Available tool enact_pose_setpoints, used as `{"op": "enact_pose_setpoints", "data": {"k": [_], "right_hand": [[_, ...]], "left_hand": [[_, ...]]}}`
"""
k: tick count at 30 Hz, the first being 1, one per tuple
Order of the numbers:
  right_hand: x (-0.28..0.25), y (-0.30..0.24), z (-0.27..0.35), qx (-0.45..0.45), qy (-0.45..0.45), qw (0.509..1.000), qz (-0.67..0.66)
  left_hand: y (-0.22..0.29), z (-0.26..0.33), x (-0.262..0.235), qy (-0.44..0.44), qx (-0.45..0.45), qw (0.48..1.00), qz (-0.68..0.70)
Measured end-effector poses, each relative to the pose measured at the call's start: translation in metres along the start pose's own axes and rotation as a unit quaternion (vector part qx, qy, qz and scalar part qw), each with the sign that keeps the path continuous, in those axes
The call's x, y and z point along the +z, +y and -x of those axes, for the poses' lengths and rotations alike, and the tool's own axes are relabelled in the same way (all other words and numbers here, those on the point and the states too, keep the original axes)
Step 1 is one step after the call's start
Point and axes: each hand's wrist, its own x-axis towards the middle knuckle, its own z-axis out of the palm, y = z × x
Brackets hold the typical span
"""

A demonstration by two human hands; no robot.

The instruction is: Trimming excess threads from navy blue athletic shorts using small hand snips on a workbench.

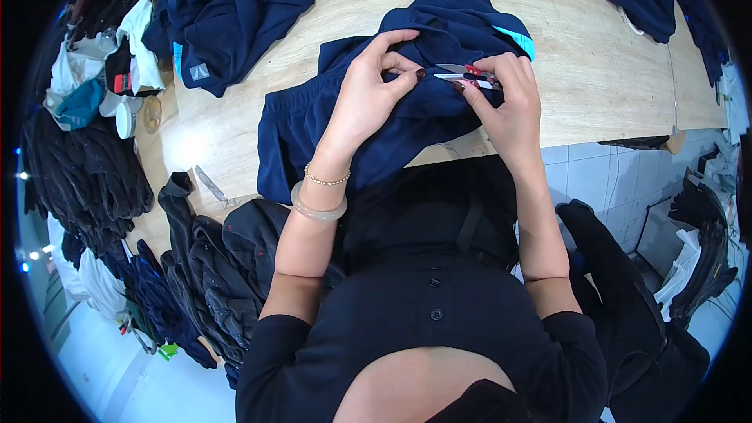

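A fold of the navy garment [407, 102], lying at twelve o'clock on the table [595, 55], is being pinched by the left hand [372, 86]; thread snips [464, 75] are being gripped by the right hand [505, 98]. Trimming seems underway; careful blade placement is likely being called for.

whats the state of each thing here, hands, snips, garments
left hand: pinching the fabric of the navy garment
right hand: closed around the thread snips
thread snips: held, blades pointing left at the fabric
navy garment: spread rumpled on the table
wooden table: carrying garments
second navy garment: heaped at upper left
dark clothes: piled at lower left
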Motion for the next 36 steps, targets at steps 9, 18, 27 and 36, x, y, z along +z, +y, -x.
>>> {"op": "enact_pose_setpoints", "data": {"k": [9,18,27,36], "right_hand": [[-0.003,-0.002,-0.001,-0.018,-0.030,0.999,0.031],[0.000,-0.005,0.000,0.018,-0.032,0.999,-0.020],[-0.006,0.011,0.002,0.242,-0.052,0.624,-0.741],[0.015,0.033,0.010,0.282,0.008,0.698,-0.659]], "left_hand": [[-0.003,0.002,0.001,0.013,0.011,1.000,-0.009],[-0.002,0.003,0.003,0.012,0.015,1.000,-0.013],[-0.011,0.006,0.013,0.050,0.048,0.996,-0.061],[-0.026,0.007,0.031,0.087,0.191,0.924,-0.319]]}}
